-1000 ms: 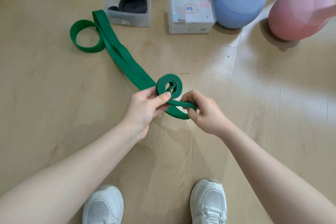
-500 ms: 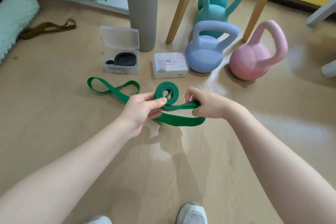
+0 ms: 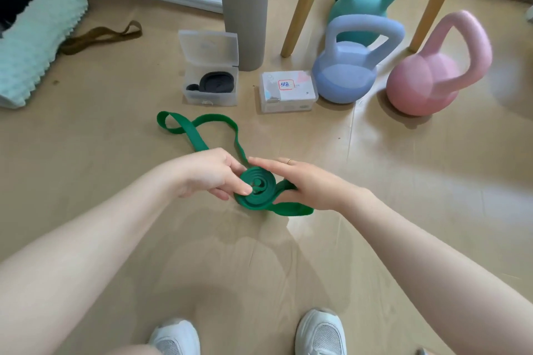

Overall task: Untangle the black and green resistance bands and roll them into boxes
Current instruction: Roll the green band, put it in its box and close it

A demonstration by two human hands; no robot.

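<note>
Both hands, left hand and right hand, grip the half-coiled green band (its tail loose on the floor).

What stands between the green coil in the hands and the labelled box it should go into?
Nothing visible on the floor between them. The green band, held by the left hand and right hand, faces bare floor up to the labelled box. That box looks closed, so its lid would need opening first.
</note>
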